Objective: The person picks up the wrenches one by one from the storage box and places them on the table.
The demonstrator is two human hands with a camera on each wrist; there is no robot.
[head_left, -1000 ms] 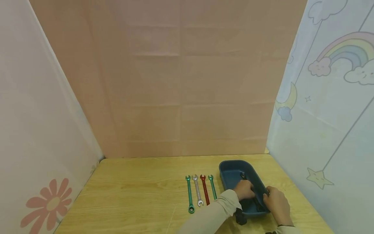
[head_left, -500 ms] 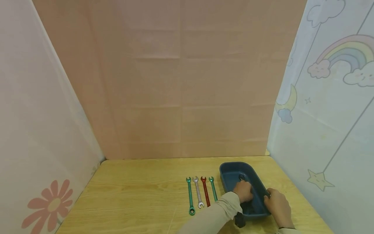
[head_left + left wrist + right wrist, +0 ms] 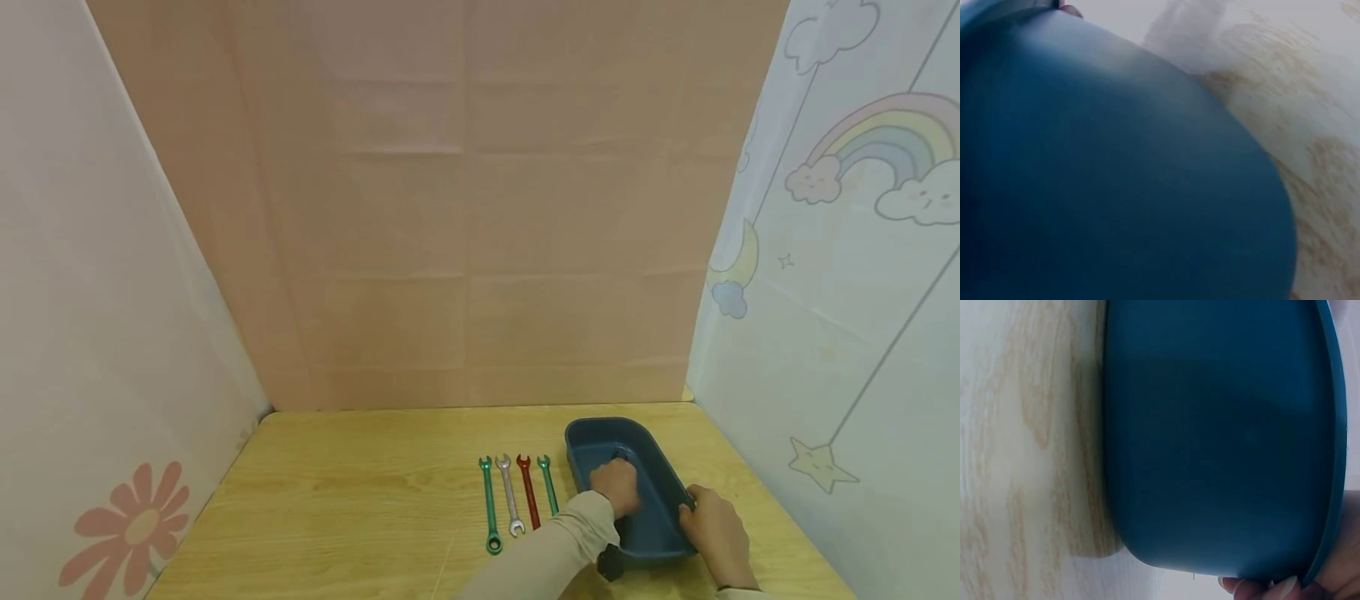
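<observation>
A dark blue bin (image 3: 660, 492) with rounded corners stands at the right of the table. My left hand (image 3: 617, 487) reaches down inside it, fingers curled round a dark tool; its rounded tip (image 3: 619, 456) shows just past the knuckles and looks like a wrench end. The rest of that tool is hidden by the hand. My right hand (image 3: 716, 529) grips the bin's right rim, and in the right wrist view its fingertips (image 3: 1272, 589) curl at the rim. Left of the bin lie a green ratchet wrench (image 3: 491, 508), a silver wrench (image 3: 511, 496), a red wrench (image 3: 528, 492) and another green wrench (image 3: 549, 485).
The wooden table (image 3: 360, 492) meets a tan backdrop (image 3: 465, 250) at its far edge. Patterned white sheets hang at both sides, the right one (image 3: 825, 333) close beyond the bin. A black wrist camera (image 3: 611, 563) sits under my left sleeve.
My left hand has shifted slightly left within the bin. The tool's near end, visible a second ago below the hand, is out of sight. My right hand keeps its grip on the rim.
</observation>
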